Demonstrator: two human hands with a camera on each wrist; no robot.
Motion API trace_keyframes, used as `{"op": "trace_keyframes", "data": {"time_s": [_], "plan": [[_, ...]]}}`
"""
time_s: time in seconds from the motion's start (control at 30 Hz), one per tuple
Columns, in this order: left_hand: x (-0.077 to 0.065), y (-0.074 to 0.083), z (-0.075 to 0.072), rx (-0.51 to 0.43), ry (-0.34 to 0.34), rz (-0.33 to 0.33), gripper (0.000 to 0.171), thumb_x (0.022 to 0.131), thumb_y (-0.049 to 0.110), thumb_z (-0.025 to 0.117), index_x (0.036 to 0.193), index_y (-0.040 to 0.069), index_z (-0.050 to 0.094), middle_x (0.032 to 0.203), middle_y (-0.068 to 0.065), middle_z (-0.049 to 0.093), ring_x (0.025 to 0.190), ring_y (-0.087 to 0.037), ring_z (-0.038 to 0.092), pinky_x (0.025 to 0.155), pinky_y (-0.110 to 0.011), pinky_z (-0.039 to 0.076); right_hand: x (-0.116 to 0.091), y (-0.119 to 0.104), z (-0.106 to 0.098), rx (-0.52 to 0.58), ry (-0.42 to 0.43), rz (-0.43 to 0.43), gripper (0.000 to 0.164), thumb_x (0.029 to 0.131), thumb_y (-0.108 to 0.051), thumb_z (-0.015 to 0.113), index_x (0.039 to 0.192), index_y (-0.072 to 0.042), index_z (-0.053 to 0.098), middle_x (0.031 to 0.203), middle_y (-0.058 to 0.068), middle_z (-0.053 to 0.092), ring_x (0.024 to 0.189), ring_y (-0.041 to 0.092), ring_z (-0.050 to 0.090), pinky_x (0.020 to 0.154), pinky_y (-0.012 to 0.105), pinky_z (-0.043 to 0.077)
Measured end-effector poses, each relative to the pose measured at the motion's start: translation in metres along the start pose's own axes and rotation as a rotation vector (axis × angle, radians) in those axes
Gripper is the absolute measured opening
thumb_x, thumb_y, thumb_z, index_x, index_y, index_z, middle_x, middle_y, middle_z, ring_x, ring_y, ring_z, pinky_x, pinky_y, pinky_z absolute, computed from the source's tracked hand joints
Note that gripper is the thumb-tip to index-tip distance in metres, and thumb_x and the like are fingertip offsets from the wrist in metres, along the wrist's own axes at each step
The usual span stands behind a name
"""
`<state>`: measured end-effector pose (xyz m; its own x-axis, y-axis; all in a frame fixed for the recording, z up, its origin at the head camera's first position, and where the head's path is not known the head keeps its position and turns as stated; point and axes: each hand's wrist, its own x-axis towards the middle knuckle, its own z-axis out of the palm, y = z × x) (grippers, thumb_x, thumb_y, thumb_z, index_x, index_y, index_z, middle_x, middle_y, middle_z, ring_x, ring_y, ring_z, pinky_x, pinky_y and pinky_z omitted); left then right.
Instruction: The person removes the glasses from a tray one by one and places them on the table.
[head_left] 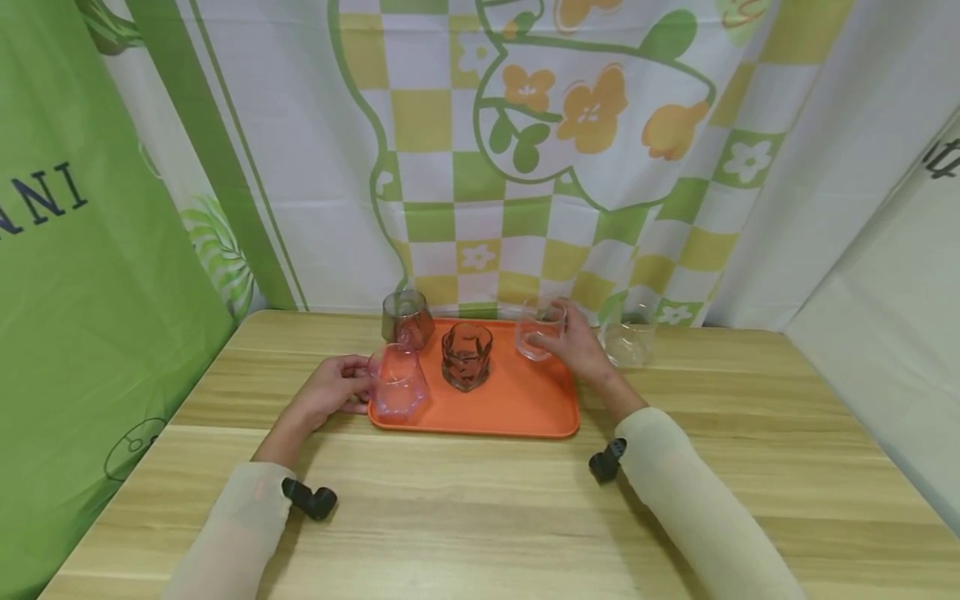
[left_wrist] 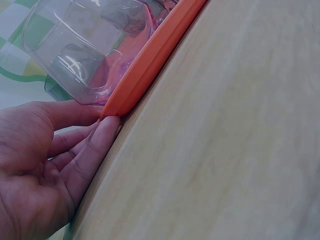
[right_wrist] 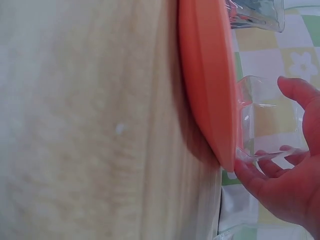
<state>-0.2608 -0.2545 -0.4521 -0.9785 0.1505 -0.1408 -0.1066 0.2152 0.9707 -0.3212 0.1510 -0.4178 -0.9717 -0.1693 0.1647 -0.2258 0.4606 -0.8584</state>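
Note:
An orange tray (head_left: 517, 408) lies on the wooden table with several glasses on it. At its left end, my left hand (left_wrist: 45, 155) pinches the rim between thumb and fingers, beside a pink-tinted clear glass (head_left: 397, 387). My right hand (head_left: 587, 346) is around a clear glass (head_left: 538, 329) at the tray's back right, thumb on the near side and fingers behind. In the right wrist view this glass (right_wrist: 267, 117) stands just inside the tray's edge. A brown, faceted glass (head_left: 467, 358) is near the tray's middle. A smoky grey glass (head_left: 407, 321) stands at the back left corner.
Another clear glass (head_left: 630, 340) stands on the table (head_left: 465, 517) to the right of the tray, close to my right wrist. A patterned curtain (head_left: 510, 233) hangs right behind the table's back edge, and a green cloth (head_left: 90, 333) hangs on the left.

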Motion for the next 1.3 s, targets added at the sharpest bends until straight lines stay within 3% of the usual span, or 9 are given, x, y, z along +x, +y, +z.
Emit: {"op": "trace_keyframes", "data": {"time_s": [0.3, 0.8, 1.1, 1.3], "plan": [[0.0, 0.001, 0.0, -0.001, -0.005, -0.001, 0.039, 0.102, -0.004, 0.056, 0.137, -0.016, 0.047, 0.099, -0.013, 0.058, 0.076, -0.015, 0.062, 0.063, -0.031, 0.064, 0.001, 0.0, 0.0, -0.001, -0.001, 0.016, 0.086, 0.09, -0.023, 0.083, 0.154, 0.004, 0.032, 0.146, 0.03, 0.045, 0.133, 0.043, 0.045, 0.107, 0.057, 0.044], [0.0, 0.0, 0.0, 0.001, -0.016, 0.01, 0.038, 0.103, -0.003, 0.055, 0.138, -0.017, 0.047, 0.1, -0.014, 0.058, 0.076, -0.016, 0.062, 0.063, -0.031, 0.064, -0.001, -0.001, -0.006, 0.128, 0.045, 0.016, 0.078, 0.087, -0.019, 0.086, 0.145, 0.005, 0.041, 0.137, 0.027, 0.048, 0.123, 0.04, 0.054, 0.097, 0.047, 0.049], [-0.001, 0.001, 0.001, -0.018, -0.018, 0.013, 0.038, 0.101, -0.004, 0.056, 0.136, -0.017, 0.048, 0.098, -0.013, 0.059, 0.075, -0.015, 0.062, 0.062, -0.03, 0.064, -0.019, -0.017, -0.031, 0.062, 0.031, 0.021, 0.076, 0.089, -0.03, 0.083, 0.148, -0.008, 0.042, 0.142, 0.024, 0.043, 0.124, 0.035, 0.048, 0.091, 0.043, 0.048], [0.0, 0.001, 0.001, -0.017, -0.025, 0.012, 0.039, 0.101, -0.003, 0.057, 0.136, -0.017, 0.047, 0.097, -0.012, 0.06, 0.075, -0.014, 0.062, 0.062, -0.03, 0.064, -0.032, -0.027, -0.054, 0.036, 0.048, -0.015, 0.079, 0.087, -0.03, 0.085, 0.15, -0.007, 0.044, 0.141, 0.022, 0.049, 0.124, 0.036, 0.051, 0.085, 0.042, 0.051]]}}
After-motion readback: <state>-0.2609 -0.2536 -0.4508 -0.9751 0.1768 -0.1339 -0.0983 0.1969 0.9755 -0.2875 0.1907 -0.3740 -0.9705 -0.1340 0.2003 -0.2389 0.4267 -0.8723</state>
